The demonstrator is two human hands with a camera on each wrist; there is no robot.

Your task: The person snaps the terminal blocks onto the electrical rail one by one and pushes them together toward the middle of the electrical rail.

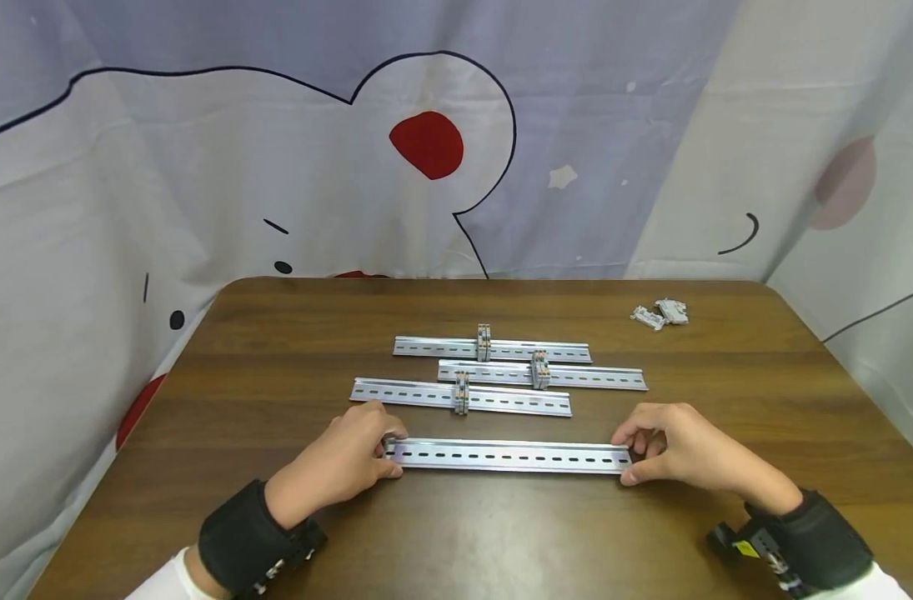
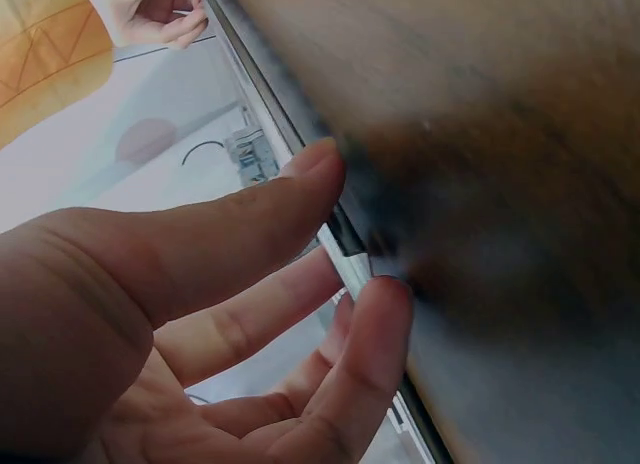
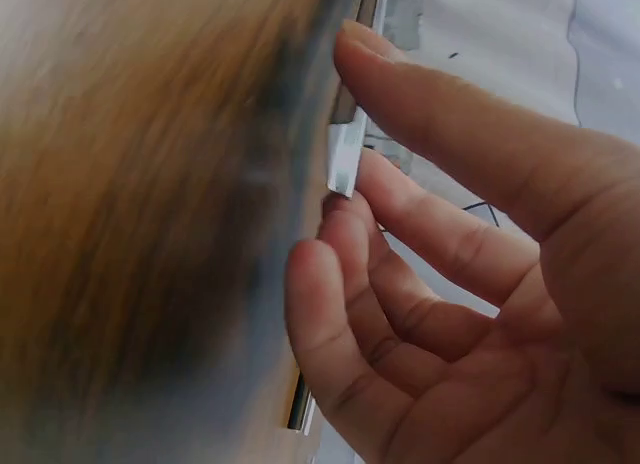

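A slotted metal DIN rail (image 1: 509, 445) lies crosswise at the front of the group. My left hand (image 1: 351, 454) pinches its left end between thumb and fingers. At the opposite end, my right hand (image 1: 674, 446) grips the rail the same way. The left wrist view shows the rail's end (image 2: 352, 271) between thumb and fingertips; the right wrist view shows the other end (image 3: 345, 159) beside the right thumb. Behind are three more rails, the nearest rail (image 1: 403, 391), middle rail (image 1: 599, 377) and farthest rail (image 1: 433, 346), each carrying grey terminal blocks (image 1: 462, 393).
Small pale grey pieces (image 1: 672, 312), too small to identify, lie at the back right of the brown wooden table (image 1: 276, 350). A printed curtain (image 1: 313, 183) hangs behind the table's far edge. Each wrist wears a black strap (image 1: 246, 533) with a camera.
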